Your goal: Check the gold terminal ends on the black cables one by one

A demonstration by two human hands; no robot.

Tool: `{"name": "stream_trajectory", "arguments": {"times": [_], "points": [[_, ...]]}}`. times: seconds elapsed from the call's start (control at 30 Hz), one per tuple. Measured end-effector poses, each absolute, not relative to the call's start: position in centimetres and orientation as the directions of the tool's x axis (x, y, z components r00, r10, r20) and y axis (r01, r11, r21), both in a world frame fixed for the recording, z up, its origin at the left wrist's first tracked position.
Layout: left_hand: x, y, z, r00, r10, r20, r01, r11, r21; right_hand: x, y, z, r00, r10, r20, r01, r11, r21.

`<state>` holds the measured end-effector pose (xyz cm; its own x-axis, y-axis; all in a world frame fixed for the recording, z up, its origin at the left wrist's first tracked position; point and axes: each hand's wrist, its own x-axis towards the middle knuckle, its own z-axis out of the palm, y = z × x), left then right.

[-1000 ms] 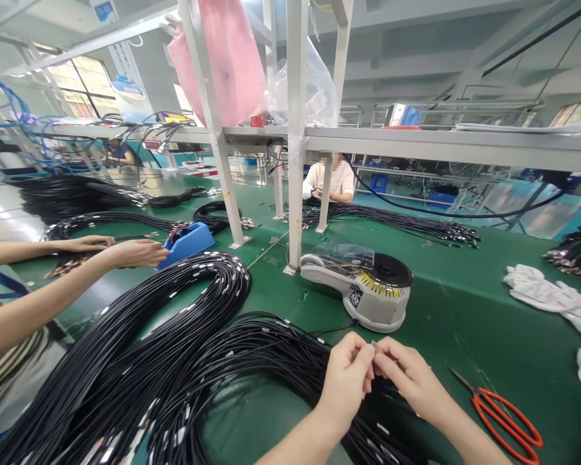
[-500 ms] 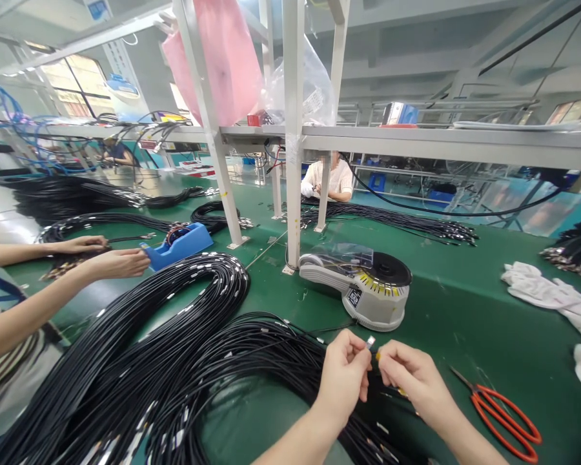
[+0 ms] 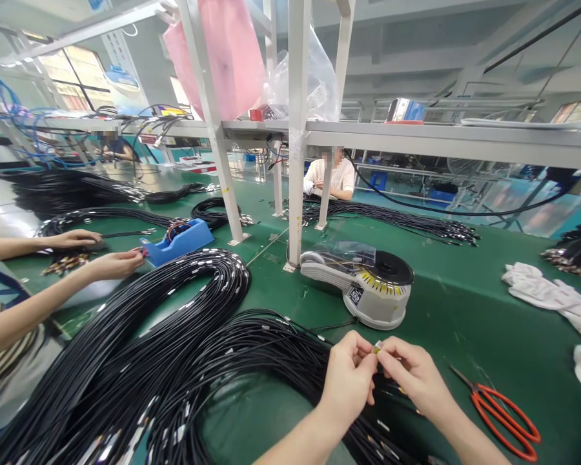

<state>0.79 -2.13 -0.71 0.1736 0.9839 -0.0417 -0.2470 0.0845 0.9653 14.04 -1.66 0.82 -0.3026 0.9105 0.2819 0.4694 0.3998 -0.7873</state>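
My left hand (image 3: 347, 381) and my right hand (image 3: 413, 374) meet at the fingertips low in the middle of the view. Both are pinched on the small metal end of a thin black cable (image 3: 378, 347), which shows a bit of yellow. The cable runs back into a big heap of black cables (image 3: 174, 361) spread over the green table (image 3: 465, 323) to my left. A grey automatic tape dispenser (image 3: 363, 284) stands just beyond my hands.
Red-handled scissors (image 3: 506, 413) lie to the right of my right hand. White gloves (image 3: 552, 297) lie at the far right. A co-worker's two hands (image 3: 111, 261) work by a blue tape dispenser (image 3: 177, 239) at the left. White frame posts (image 3: 295, 129) rise behind.
My two hands have closed together again round the cable end after parting slightly. The co-worker's hand has drawn back a little from the blue dispenser.
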Motion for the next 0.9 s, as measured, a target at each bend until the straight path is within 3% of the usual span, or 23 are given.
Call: {"name": "stream_trajectory", "arguments": {"times": [0.47,0.77,0.9], "points": [[0.5,-2.3,-0.2,0.24,0.97,0.029,-0.267,0.037,0.963,14.1,-1.7,0.7,-0.259,0.917,0.303,0.47,0.394,-0.79],[0.4,-2.5,0.2,0.198,0.979,-0.05,-0.494,0.144,0.858,14.3,-1.2,1.0,-0.32,0.947,0.032,0.367,0.155,-0.917],[0.2,-2.5,0.4,0.185,0.981,-0.056,-0.542,0.149,0.827,15.1,-0.6,0.4,-0.193,0.981,-0.011,0.395,0.067,-0.916]]}}
